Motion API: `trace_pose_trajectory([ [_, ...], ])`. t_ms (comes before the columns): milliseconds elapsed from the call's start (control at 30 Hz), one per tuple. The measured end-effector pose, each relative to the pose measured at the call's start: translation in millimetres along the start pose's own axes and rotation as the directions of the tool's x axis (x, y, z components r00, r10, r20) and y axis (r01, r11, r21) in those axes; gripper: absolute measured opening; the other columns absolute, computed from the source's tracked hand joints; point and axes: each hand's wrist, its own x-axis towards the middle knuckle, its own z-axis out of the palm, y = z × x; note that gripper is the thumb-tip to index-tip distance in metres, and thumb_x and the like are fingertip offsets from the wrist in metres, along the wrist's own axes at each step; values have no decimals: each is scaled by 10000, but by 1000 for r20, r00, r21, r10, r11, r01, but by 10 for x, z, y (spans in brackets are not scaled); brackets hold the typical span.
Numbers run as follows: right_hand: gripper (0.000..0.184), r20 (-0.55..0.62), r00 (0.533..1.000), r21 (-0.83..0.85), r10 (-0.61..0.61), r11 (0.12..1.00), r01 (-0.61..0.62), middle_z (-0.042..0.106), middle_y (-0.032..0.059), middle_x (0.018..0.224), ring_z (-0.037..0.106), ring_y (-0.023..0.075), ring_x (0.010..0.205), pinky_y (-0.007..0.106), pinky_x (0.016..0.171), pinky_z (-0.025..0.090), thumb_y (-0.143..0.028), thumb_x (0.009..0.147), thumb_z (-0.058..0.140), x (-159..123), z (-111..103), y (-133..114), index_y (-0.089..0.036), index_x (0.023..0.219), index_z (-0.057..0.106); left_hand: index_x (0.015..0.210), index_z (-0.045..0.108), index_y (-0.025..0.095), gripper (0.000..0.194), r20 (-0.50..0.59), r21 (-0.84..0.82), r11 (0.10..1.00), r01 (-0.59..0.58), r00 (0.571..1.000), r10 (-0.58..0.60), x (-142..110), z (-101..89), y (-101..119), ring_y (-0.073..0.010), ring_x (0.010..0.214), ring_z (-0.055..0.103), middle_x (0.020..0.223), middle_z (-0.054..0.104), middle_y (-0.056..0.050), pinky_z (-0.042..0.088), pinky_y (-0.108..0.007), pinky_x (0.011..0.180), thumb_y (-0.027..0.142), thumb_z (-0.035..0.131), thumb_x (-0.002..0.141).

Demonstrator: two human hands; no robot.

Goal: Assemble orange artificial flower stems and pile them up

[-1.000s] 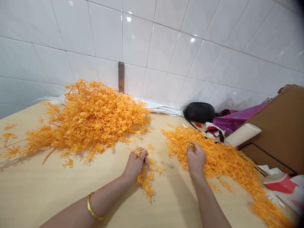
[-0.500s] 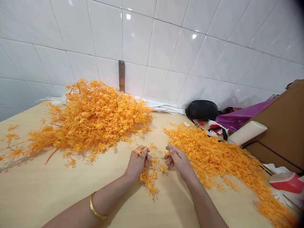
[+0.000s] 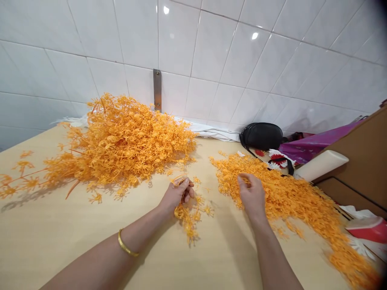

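Observation:
My left hand [image 3: 179, 194], above the middle of the table, is closed on an orange artificial flower sprig [image 3: 190, 228]. The sprig's small spiky blossoms hang below and to the right of my fingers. My right hand [image 3: 252, 194] is over the left part of a low pile of loose orange blossoms [image 3: 290, 201]. Its thumb and fingers are curled together, and what they hold, if anything, blends into the orange behind. A large heap of orange flower stems [image 3: 130, 145] lies at the back left.
A pale wooden table [image 3: 90, 241] stands against a tiled wall with a metal bracket [image 3: 157, 90]. A black bag [image 3: 261, 136], a purple cloth [image 3: 323, 139], a cream cylinder [image 3: 322, 166], a cardboard box [image 3: 359, 161] and red and white flowers [image 3: 279, 159] sit at the right.
My right hand has moved away from the sprig, rightward over the loose blossom pile. My left hand stays nearly in place, holding the sprig. The camera view has tilted slightly.

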Motion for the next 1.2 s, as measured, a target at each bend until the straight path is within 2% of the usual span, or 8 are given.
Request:
trace_pose_trajectory([
  [67,269,34,986,-150,-164,975,167,486,120,983,459,238,927,388,792,365,-369,733,484,-72,83,-69,-164,857,606,755,525,129,249,64,-127,991,45,997,-37,39,-61,10,-53,384,419,555,556,-14,293,-162,372,376,496,760],
  [167,263,157,959,-78,-235,965,249,538,110,955,495,222,901,374,792,385,-320,788,414,-205,212,-213,-166,859,615,808,551,117,263,122,-296,941,165,983,-134,81,-116,20,-62,465,484,612,564,-25,364,-157,427,373,513,757],
  [333,242,587,803,211,-100,977,-32,624,77,909,562,200,832,307,697,434,-320,773,462,-357,315,-390,-184,897,619,957,533,165,321,198,-401,901,165,976,-91,85,-95,34,-70,507,514,647,565,-16,411,-159,465,421,491,767],
  [500,340,772,622,351,-131,904,-245,608,58,970,543,203,894,306,748,414,-361,726,542,-475,371,-523,-191,1019,579,1039,496,198,372,269,-419,891,173,961,-60,55,-67,73,-74,475,514,662,564,-4,434,-185,457,457,455,775],
  [567,285,799,587,389,-127,854,-345,615,39,872,554,175,786,280,678,418,-354,724,547,-507,403,-524,-180,945,593,1026,500,187,356,257,-419,892,171,964,-64,52,-68,75,-80,502,532,665,571,-11,448,-190,484,437,472,774],
  [833,147,528,849,418,-8,873,-252,460,-31,591,412,96,549,220,526,332,-316,705,558,-442,454,-363,-177,676,518,900,535,142,328,23,-272,952,136,991,-135,28,4,59,-157,692,599,777,613,-61,487,-291,640,282,673,637],
  [1000,202,537,843,481,31,809,-337,439,-40,565,421,95,514,223,506,339,-365,716,549,-443,460,-374,-186,669,466,831,542,136,367,118,-160,971,178,980,-160,-34,87,24,-180,657,610,741,627,-63,477,-314,632,153,738,521],
  [1200,201,507,862,447,-2,856,-261,443,-41,546,426,96,522,222,514,342,-343,735,539,-456,500,-328,-179,638,476,641,551,118,237,102,-95,970,225,971,-215,-32,98,-9,-128,478,547,511,569,-21,435,-269,532,211,728,515],
])
